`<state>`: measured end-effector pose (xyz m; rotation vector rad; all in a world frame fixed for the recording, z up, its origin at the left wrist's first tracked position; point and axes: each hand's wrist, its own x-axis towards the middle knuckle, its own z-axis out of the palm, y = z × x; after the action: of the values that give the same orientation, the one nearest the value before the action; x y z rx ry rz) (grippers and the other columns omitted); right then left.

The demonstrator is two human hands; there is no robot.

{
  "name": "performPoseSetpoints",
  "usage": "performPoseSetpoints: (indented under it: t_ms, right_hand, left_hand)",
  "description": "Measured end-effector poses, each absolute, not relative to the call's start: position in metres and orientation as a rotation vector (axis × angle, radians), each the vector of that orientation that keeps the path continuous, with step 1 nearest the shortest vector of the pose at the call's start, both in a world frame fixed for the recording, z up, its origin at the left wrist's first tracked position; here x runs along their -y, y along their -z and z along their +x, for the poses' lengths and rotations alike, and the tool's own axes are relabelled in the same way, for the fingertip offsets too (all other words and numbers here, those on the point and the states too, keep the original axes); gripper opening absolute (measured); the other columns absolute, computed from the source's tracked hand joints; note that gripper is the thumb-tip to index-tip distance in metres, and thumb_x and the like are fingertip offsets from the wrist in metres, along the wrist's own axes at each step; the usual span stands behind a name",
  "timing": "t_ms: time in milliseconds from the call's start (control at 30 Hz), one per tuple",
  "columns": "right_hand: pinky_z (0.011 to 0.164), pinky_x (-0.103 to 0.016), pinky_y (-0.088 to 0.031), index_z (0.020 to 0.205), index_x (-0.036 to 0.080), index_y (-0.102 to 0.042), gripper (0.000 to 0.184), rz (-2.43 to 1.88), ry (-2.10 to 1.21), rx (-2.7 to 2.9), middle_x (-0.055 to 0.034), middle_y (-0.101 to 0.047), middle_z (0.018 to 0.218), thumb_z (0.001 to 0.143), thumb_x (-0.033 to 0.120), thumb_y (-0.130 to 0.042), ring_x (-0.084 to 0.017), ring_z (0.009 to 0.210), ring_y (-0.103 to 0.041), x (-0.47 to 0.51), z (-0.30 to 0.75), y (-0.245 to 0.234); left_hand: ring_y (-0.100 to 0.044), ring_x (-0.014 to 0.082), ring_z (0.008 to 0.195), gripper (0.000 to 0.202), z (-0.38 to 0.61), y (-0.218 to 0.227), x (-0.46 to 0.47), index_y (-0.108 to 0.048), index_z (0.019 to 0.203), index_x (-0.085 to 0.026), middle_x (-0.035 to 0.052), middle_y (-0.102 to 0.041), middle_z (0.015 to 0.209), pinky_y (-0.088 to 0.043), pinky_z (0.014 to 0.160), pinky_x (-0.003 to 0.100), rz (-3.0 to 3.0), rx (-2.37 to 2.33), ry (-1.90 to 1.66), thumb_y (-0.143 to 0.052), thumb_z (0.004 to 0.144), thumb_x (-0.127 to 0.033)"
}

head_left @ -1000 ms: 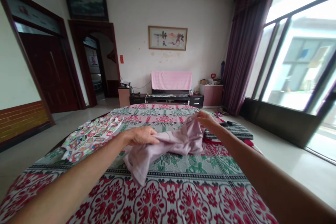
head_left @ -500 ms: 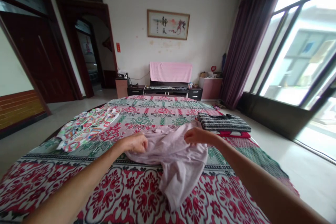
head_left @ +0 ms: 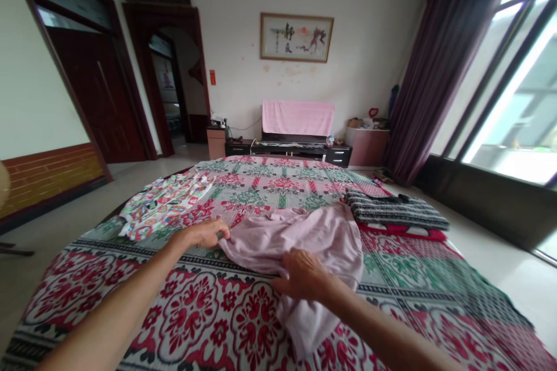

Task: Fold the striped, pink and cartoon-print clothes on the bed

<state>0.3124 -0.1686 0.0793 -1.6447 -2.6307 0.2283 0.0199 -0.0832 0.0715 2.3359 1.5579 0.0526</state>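
The pale pink garment (head_left: 300,232) now lies on the patterned cover (head_left: 261,319), between and beyond the 2 hands; 1 s ago it is lifted and bunched in the air. Compared with 0.5 s ago, the left hand (head_left: 206,234) is moved outward, to the garment's left end. Its thumb and fingers are pressed together and seem to pinch the edge there. The right hand (head_left: 304,275) is come nearer to the person and rests over the near edge of the garment. Its fingers are bent, with the thumb apart; whether cloth is caught between them, I cannot tell.

Just below the right hand, a narrow part, perhaps a sleeve (head_left: 307,327), points toward the person. I judge that the work is now arranging on the surface, no more in the air; the folds beyond the right hand are not yet smooth.

Beyond the left hand, apart, lies a colourful printed cloth (head_left: 167,203). Right of the right hand and farther away is a grey striped cloth (head_left: 395,211), folded upon a red one (head_left: 404,233).
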Motion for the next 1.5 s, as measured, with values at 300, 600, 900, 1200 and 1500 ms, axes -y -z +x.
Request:
performPoseSetpoints:
  t_ms: [300, 600, 900, 1200, 1500]
  right_hand:
    - [0.059, -0.024, -0.038, 0.073, 0.014, -0.061, 0.019, -1.529, -0.436, 2.257, -0.0067, -0.065, 0.071, 0.076, 0.016, -0.043, -0.016, 0.069, -0.058, 0.120, 0.339, -0.106]
    - [0.048, -0.020, -0.035, 0.081, 0.018, -0.058, 0.021, -1.130, -0.759, 1.708, 0.0026, -0.053, 0.063, 0.074, 0.035, -0.049, -0.010, 0.055, -0.046, 0.105, 0.365, -0.191]
    - [0.045, -0.020, -0.037, 0.087, 0.020, -0.061, 0.026, -1.204, -0.429, 1.597, 0.0022, -0.056, 0.062, 0.074, 0.041, -0.054, -0.011, 0.052, -0.048, 0.095, 0.420, -0.238]
    - [0.052, -0.022, -0.040, 0.081, 0.018, -0.065, 0.035, -1.307, -0.192, 2.111, 0.0002, -0.060, 0.065, 0.071, 0.051, -0.059, -0.014, 0.060, -0.053, 0.104, 0.445, -0.245]
    - [0.061, -0.025, -0.036, 0.078, 0.019, -0.065, 0.013, -1.570, 0.595, 2.341, -0.0043, -0.064, 0.074, 0.071, 0.022, -0.054, -0.017, 0.070, -0.056, 0.089, 0.451, -0.266]
  left_hand:
    - [-0.059, 0.0241, 0.092, 0.042, 0.038, -0.064, 0.103, -0.062, 0.101, -0.020, 0.0061, -0.063, 0.099, -0.043, 0.074, 0.028, 2.210, -1.787, -0.290, -0.059, 0.065, -0.042]
    - [-0.063, 0.0247, 0.083, 0.025, 0.108, -0.058, 0.078, -0.067, 0.084, -0.018, 0.0094, -0.070, 0.086, -0.039, 0.065, 0.029, 1.908, -2.055, -0.766, -0.046, 0.079, -0.032]
    - [-0.063, 0.0183, 0.075, 0.019, 0.093, -0.073, 0.073, -0.069, 0.080, -0.020, 0.0017, -0.068, 0.075, -0.040, 0.062, 0.024, 1.937, -1.928, -0.996, -0.052, 0.075, -0.027]
    - [-0.063, 0.0182, 0.055, 0.032, 0.027, -0.186, 0.053, -0.073, 0.094, -0.020, 0.0000, -0.062, 0.050, -0.045, 0.054, 0.024, 1.784, -2.034, -1.193, -0.053, 0.068, -0.018]
    - [-0.063, 0.0152, 0.051, 0.038, 0.045, -0.279, 0.071, -0.065, 0.102, -0.013, 0.0090, -0.070, 0.081, -0.042, 0.042, 0.020, 1.404, -1.496, -1.746, -0.046, 0.069, -0.009]
